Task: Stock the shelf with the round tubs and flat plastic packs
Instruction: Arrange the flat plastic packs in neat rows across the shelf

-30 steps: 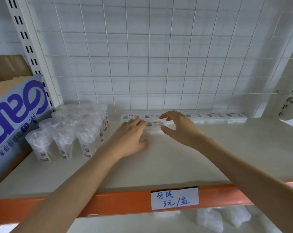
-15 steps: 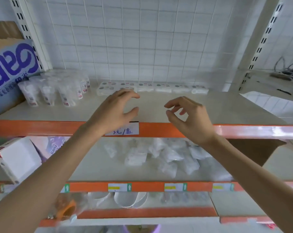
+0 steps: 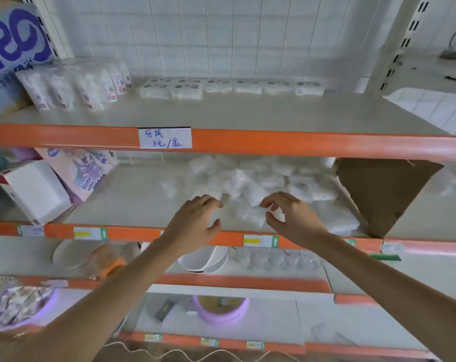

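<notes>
**A:** Where are the hands right now?

**B:** Both hover at the front edge of the cream middle shelf board (image 3: 132, 199). The left hand (image 3: 195, 220) and the right hand (image 3: 292, 218) are side by side with a gap between them.

**A:** Is either one gripping anything?

**B:** No, as far as I can see. On both hands the fingers are loosely curled, the thumbs stand apart from them, and nothing is pinched.

**A:** And the stock?

**B:** A loose heap of white-and-clear plastic packs (image 3: 247, 178) lies on that middle board. It starts just beyond the fingertips and spreads back and to the right, towards the brown cardboard sheet (image 3: 383, 189). The heap runs left to right along the shelf. The single packs are jumbled and blurred, so I cannot tell how each one is turned.

**A:** Which hand is closer?

**B:** The right, I think. Its fingertips (image 3: 263, 205) already overlap the nearest pack, while the left sits at the heap's left fringe.

**A:** Where do the packs belong?

**B:** Probably on the top shelf, above the orange front rail (image 3: 300, 143). The round clear plastic tubs (image 3: 72, 87) cluster there at the left, and a row of flat white plastic packs (image 3: 221, 87) lines the back, with bare board in front.
</notes>
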A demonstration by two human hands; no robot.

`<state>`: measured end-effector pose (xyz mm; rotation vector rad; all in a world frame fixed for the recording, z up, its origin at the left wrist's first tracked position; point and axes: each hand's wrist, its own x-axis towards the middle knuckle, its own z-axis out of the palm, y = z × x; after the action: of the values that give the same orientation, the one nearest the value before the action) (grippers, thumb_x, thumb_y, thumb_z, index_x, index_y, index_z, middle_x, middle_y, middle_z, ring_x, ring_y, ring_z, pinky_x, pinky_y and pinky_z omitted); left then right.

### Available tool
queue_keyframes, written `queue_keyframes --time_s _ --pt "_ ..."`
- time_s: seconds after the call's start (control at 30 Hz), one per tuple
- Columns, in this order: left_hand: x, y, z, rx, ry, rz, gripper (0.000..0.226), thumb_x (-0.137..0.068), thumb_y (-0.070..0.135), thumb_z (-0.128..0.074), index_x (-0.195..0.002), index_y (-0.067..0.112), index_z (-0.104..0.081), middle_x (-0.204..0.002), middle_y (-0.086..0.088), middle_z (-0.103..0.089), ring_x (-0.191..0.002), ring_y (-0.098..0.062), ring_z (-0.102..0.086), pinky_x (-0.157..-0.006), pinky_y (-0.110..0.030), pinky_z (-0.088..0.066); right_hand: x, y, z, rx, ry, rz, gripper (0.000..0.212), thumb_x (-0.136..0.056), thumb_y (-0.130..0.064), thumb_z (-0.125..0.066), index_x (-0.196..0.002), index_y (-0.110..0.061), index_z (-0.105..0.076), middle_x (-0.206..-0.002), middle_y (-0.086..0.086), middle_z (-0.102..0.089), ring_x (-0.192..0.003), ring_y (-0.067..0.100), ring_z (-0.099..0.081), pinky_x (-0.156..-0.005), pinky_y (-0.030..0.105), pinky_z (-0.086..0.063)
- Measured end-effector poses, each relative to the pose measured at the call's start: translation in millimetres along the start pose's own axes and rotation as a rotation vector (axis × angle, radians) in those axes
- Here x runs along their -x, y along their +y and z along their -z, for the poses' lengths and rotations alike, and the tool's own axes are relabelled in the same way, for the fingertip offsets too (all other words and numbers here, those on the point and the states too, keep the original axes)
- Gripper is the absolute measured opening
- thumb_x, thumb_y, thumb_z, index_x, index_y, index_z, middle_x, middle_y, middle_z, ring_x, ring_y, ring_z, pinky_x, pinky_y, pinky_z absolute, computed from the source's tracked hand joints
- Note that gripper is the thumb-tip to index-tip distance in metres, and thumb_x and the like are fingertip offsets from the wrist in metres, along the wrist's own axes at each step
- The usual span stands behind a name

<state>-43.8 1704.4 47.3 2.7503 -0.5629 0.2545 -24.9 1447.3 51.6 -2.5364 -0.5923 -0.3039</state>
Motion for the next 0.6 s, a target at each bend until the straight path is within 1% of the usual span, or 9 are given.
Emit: queue_keyframes --time_s 0.03,0.1,0.17,0.27,0.37,0.43,0.5,0.6 --pt "-3 -7 -12 -0.031 -0.050 0.030 0.054 -0.086 0.038 -0.040 -0.128 0.010 -0.059 -0.128 -0.003 -0.059 -0.116 -0.025 -0.057 -0.097 -0.036 -0.042 -6 8 -9 0.028 -0.026 -0.018 0.026 -0.089 -0.018 -0.063 -0.115 -0.021 -0.063 -0.110 -0.009 -0.060 -0.100 0.008 -0.058 -0.083 0.040 -0.051" --pt "-13 -22 -31 -0.084 -0.110 0.063 0.051 -0.089 0.027 -0.051 -0.136 0.007 -0.051 -0.137 -0.007 -0.053 -0.124 -0.028 -0.051 -0.101 -0.036 -0.037 -22 22 -25 0.111 -0.073 -0.074 0.038 -0.091 -0.020 -0.061 -0.128 -0.018 -0.055 -0.128 -0.001 -0.055 -0.119 0.020 -0.053 -0.093 0.038 -0.045" --pt "-27 -37 -43 -0.117 -0.118 0.088 0.053 -0.091 0.020 -0.056 -0.141 0.007 -0.045 -0.144 -0.008 -0.046 -0.129 -0.030 -0.046 -0.104 -0.035 -0.032 -39 36 -37 0.178 -0.105 -0.129 0.047 -0.092 -0.021 -0.059 -0.137 -0.017 -0.047 -0.140 0.003 -0.047 -0.128 0.025 -0.045 -0.100 0.037 -0.037" --pt "-55 -61 -54 -0.188 -0.125 0.137 0.061 -0.091 0.023 -0.055 -0.146 0.008 -0.034 -0.154 -0.011 -0.031 -0.138 -0.029 -0.034 -0.108 -0.035 -0.027 -66 54 -49 0.222 -0.138 -0.156 0.049 -0.091 -0.025 -0.063 -0.136 -0.016 -0.045 -0.144 0.005 -0.043 -0.130 0.026 -0.042 -0.103 0.036 -0.033" --pt "-79 -80 -63 -0.198 -0.122 0.128 0.072 -0.093 0.036 -0.057 -0.150 0.006 -0.026 -0.160 -0.014 -0.017 -0.145 -0.029 -0.021 -0.113 -0.038 -0.021 -85 66 -56 0.235 -0.211 -0.151 0.048 -0.088 -0.032 -0.069 -0.129 -0.022 -0.047 -0.148 0.001 -0.041 -0.135 0.024 -0.037 -0.105 0.036 -0.031" --pt "-91 -88 -70 -0.155 -0.136 0.111 0.077 -0.094 0.045 -0.056 -0.152 0.008 -0.021 -0.162 -0.013 -0.012 -0.147 -0.028 -0.017 -0.116 -0.039 -0.018 -92 73 -58 0.240 -0.260 -0.144 0.049 -0.086 -0.034 -0.071 -0.127 -0.024 -0.047 -0.148 0.000 -0.041 -0.136 0.023 -0.036 -0.106 0.037 -0.030" --pt "-100 -94 -77 -0.160 -0.185 0.100 0.078 -0.095 0.051 -0.051 -0.153 0.010 -0.019 -0.164 -0.010 -0.008 -0.149 -0.027 -0.013 -0.118 -0.040 -0.015 -96 78 -60 0.229 -0.278 -0.147 0.049 -0.084 -0.036 -0.072 -0.124 -0.027 -0.045 -0.146 0.000 -0.045 -0.132 0.023 -0.039 -0.104 0.038 -0.033" --pt "-102 -98 -89 -0.185 -0.210 0.103 0.072 -0.099 0.050 -0.044 -0.154 0.011 -0.017 -0.163 -0.011 -0.009 -0.149 -0.028 -0.010 -0.118 -0.040 -0.013 -95 82 -61 0.256 -0.274 -0.150 0.048 -0.084 -0.036 -0.069 -0.125 -0.029 -0.044 -0.139 0.002 -0.051 -0.124 0.025 -0.045 -0.098 0.038 -0.037"
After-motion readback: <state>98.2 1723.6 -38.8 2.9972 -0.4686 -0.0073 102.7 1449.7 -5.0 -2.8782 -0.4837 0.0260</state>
